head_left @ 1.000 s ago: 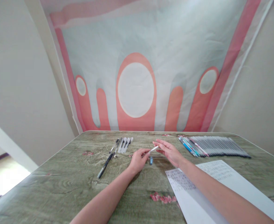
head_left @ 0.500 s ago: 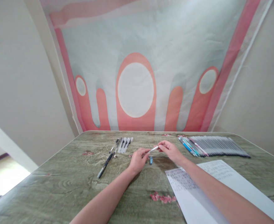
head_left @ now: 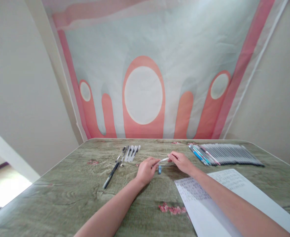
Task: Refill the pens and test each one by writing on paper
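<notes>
A slim white pen (head_left: 163, 160) is held between my two hands, just above the table. My left hand (head_left: 146, 169) pinches its left end, and the fingers of my right hand (head_left: 181, 161) close on its right end. Both ends are covered by fingers. Below the pen, close to my left fingertips, a short blue pen cap (head_left: 159, 170) lies on the wood-patterned table (head_left: 73, 194).
Left of my hands are several clear pen parts (head_left: 132, 153) and a black pen (head_left: 111, 174). To the right lie a row of grey pens (head_left: 233, 155), several coloured pens (head_left: 203, 154) and handwritten paper sheets (head_left: 243, 197). A printed backdrop (head_left: 145, 95) hangs behind the table.
My right hand has shifted slightly down, and its fingers have turned further over the pen's right end. The pen now lies more level. My left hand has barely moved.
</notes>
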### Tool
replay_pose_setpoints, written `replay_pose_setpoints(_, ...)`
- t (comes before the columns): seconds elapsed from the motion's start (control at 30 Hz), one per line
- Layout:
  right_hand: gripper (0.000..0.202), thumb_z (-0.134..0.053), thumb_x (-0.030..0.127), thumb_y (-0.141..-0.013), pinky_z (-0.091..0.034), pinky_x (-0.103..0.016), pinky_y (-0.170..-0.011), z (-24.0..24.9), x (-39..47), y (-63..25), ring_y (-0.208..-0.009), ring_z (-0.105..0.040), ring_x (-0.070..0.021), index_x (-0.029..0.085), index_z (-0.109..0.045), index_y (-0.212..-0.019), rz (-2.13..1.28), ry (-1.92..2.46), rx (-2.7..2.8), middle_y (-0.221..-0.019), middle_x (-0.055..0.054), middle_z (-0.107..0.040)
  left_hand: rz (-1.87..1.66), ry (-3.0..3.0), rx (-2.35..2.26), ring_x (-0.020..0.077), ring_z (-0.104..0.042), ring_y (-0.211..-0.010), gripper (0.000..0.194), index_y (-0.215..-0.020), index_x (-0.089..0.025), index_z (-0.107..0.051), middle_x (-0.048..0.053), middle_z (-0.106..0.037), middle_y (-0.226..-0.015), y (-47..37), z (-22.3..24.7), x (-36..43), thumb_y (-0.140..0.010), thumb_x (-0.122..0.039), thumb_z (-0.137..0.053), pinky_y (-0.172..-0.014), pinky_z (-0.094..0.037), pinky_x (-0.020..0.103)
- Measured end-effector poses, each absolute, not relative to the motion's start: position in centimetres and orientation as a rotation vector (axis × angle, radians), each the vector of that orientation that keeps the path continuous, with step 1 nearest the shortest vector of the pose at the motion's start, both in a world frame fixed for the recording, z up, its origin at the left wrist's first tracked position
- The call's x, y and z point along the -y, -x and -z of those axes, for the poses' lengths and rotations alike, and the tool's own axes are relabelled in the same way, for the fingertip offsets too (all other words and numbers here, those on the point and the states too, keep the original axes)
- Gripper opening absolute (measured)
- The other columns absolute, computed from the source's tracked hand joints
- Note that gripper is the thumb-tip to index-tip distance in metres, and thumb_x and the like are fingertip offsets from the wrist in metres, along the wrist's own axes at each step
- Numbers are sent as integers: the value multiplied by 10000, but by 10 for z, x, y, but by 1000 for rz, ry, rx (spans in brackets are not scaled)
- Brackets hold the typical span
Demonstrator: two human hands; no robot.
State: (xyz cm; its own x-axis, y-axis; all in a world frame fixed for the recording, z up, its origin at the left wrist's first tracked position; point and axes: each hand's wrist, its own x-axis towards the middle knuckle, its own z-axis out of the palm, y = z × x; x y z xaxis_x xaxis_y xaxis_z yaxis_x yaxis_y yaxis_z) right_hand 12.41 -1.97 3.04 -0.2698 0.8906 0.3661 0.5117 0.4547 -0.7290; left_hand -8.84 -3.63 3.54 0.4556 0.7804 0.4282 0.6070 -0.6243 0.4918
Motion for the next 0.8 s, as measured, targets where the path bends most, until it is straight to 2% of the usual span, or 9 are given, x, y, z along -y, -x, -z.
replay_pose_setpoints(0.07,371,-367,443,-845,-386,-252,-626,-32,18,-126,-651,-528,-136,170,-590,-730,-674,1145,1922,-674,-7,-599,-927,-2452,-1193,143,-543,-837,288,-1052,-265,-595,25,-600,-879,88,-35,36,-822,-226,-425,-758,-411,228)
replay_pose_setpoints(0.2,281,-509,420,-774,-410,-255,-655,-37,17,-133,-730,-541,-145,172,-571,-889,-771,1034,1938,-817,-25,-613,-939,-2446,-1201,144,-546,-830,306,-1085,-261,-578,30,-601,-881,88,-36,36,-826,-231,-417,-758,-415,231)
replay_pose_setpoints(0.4,259,-477,402,-796,-384,-254,-613,-40,17,-136,-658,-516,-142,174,-595,-764,-596,1073,2047,-704,-19,-599,-944,-2432,-1198,143,-550,-830,297,-1073,-260,-587,29,-603,-886,88,-37,37,-827,-233,-422,-758,-418,228)
replay_pose_setpoints(0.5,340,-422,417,-822,-363,-250,-593,-39,17,-136,-611,-492,-132,174,-584,-648,-529,1107,2097,-621,-7,-571,-938,-2439,-1193,141,-552,-838,289,-1057,-262,-598,29,-603,-904,89,-39,39,-827,-234,-425,-761,-418,224)
replay_pose_setpoints(0.6,438,-353,445,-846,-361,-245,-571,-38,17,-135,-556,-475,-117,167,-566,-583,-621,1135,2085,-552,2,-545,-926,-2445,-1189,141,-553,-847,281,-1045,-264,-605,29,-603,-910,88,-40,40,-827,-241,-428,-764,-419,222)
replay_pose_setpoints(0.67,416,-364,457,-838,-375,-243,-569,-40,18,-137,-566,-487,-116,164,-588,-644,-707,1128,2056,-590,0,-565,-918,-2453,-1179,143,-551,-862,280,-1045,-266,-603,28,-602,-920,88,-40,40,-829,-239,-427,-768,-419,221)
replay_pose_setpoints(0.73,308,-479,450,-782,-400,-244,-594,-43,19,-139,-633,-515,-125,170,-604,-807,-747,1087,2033,-723,-11,-604,-914,-2461,-1175,145,-549,-872,279,-1045,-266,-601,28,-601,-926,87,-39,40,-830,-236,-424,-770,-419,221)
replay_pose_setpoints(0.8,288,-579,407,-721,-418,-253,-634,-47,20,-142,-697,-531,-136,178,-590,-895,-722,1035,2033,-833,-26,-608,-917,-2464,-1178,145,-548,-873,279,-1044,-264,-600,27,-602,-930,87,-38,40,-832,-235,-421,-772,-418,222)
